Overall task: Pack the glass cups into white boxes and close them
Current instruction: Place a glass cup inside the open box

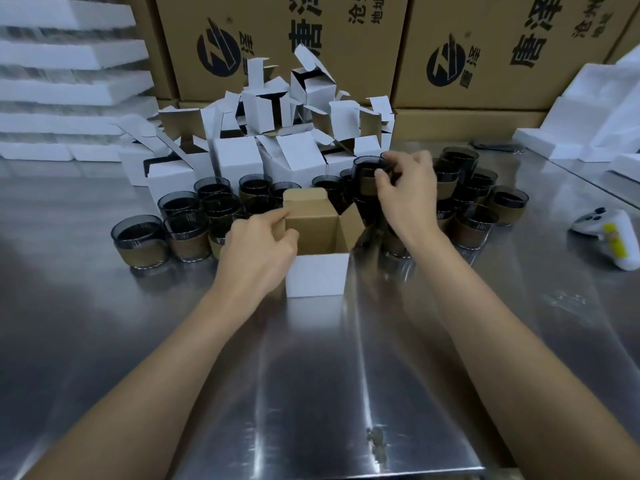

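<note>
Head view: left hand grips the left wall of an open white box, fingers curled over its top edge. The box stands upright on the metal table, centre, flaps up, brown inside, nothing visible in it. Right hand holds a dark glass cup with a brown sleeve, fingers curled round its rim and side. The cup sits up above the other cups, behind and right of the box, not in it. More sleeved cups on the table: a left group beside the left hand and a right group past the right wrist, some stacked. Behind them is a heap of empty white boxes, flaps open, tipped every way. Brown printed cartons line the back. White foam sheets are stacked far left, foam pieces far right. A small white device with a yellow part lies at the table's right edge.
</note>
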The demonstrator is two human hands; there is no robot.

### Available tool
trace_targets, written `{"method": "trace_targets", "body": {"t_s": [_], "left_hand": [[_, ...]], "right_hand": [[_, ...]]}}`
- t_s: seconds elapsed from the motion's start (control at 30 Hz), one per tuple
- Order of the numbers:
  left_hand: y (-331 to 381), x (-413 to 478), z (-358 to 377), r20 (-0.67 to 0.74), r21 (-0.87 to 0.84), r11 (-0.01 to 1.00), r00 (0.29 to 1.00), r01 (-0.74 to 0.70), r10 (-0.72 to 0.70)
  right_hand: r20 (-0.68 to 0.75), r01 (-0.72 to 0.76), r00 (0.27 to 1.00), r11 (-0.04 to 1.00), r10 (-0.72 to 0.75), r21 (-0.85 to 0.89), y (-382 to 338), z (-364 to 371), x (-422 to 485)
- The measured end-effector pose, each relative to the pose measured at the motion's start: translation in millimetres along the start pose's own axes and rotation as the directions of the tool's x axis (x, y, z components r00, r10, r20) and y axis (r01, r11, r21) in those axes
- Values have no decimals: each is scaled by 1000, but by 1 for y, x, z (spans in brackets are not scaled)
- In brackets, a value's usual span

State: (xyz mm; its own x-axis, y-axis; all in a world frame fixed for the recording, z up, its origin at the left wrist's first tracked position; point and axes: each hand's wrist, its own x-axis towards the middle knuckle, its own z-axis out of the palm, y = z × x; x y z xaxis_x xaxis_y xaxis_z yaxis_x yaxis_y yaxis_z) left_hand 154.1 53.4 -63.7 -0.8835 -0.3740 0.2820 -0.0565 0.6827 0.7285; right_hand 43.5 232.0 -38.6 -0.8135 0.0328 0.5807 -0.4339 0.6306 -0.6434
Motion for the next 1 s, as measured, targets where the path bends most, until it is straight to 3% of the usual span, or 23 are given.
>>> {"method": "trace_targets", "body": {"t_s": [0.17, 0.33, 0.43, 0.6, 0.63, 0.7, 0.73, 0.8, 0.9, 1.0], "left_hand": [[-2, 4, 3, -45, -108, 994, 999, 16, -21], [-3, 3, 9, -23, -181, 983, 1000, -5, 1], [1, 0, 11, -23, -213, 977, 1000, 14, -20], [-2, 2, 14, -154, -90, 993, 986, -73, 58], [-3, 2, 13, -201, -42, 994, 975, -104, 94], [-3, 3, 10, -297, 20, 983, 938, -181, 178], [-2, 2, 9, -337, 35, 973, 914, -226, 224], [1, 1, 6, -392, 89, 939, 855, -331, 338], [6, -5, 8, -390, 225, 859, 766, -459, 511], [11, -8, 10, -323, 248, 824, 758, -509, 566]], "right_hand": [[114, 19, 993, 941, 21, -337, 19, 7, 13], [135, 51, 991, 941, -5, -335, 22, 7, 16], [167, 9, 985, 975, 30, -224, 21, 6, 16], [144, -84, 988, 974, 54, 211, 13, -13, 18], [159, -134, 984, 926, 82, 352, 8, -19, 18], [298, -300, 945, 715, 134, 631, 0, -31, 17], [376, -369, 919, 591, 118, 717, -2, -36, 17], [460, -432, 885, 499, 73, 751, -7, -44, 13], [513, -417, 858, 602, 14, 681, -21, -47, 3], [499, -304, 866, 760, -31, 575, -36, -40, -9]]}}
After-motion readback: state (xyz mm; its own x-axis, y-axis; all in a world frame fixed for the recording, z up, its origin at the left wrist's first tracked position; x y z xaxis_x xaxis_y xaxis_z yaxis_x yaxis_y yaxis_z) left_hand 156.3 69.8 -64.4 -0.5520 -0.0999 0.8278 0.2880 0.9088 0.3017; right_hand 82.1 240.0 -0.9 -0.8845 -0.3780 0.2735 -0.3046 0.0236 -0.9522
